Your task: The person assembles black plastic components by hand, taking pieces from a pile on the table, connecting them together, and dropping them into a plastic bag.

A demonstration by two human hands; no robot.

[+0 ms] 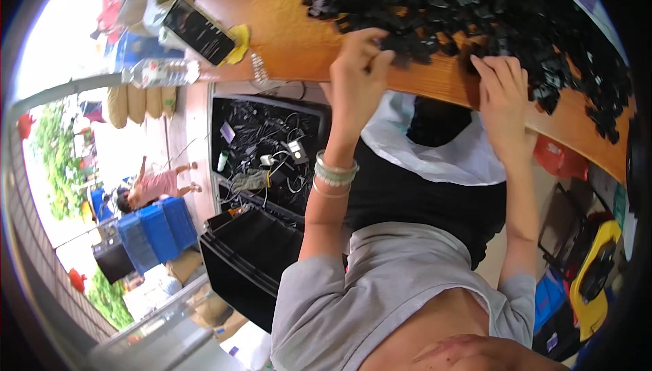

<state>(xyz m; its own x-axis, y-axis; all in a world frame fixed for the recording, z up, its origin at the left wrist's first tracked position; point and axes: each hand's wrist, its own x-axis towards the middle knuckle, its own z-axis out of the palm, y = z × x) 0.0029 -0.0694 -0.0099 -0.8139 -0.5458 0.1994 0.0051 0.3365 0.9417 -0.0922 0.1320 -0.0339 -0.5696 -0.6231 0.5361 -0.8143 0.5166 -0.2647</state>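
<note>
While that black pile [506, 14] runs sideways just past left hand [358, 72] and right hand [502, 93], both curled, I can't confirm grips.

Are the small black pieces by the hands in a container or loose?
Loose: the black pieces lie jumbled directly on the wooden table, with bare wood showing through gaps near the right hand.

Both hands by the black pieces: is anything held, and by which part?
Cannot be told: the left hand and right hand are at the black pieces, any grip unclear.
</note>
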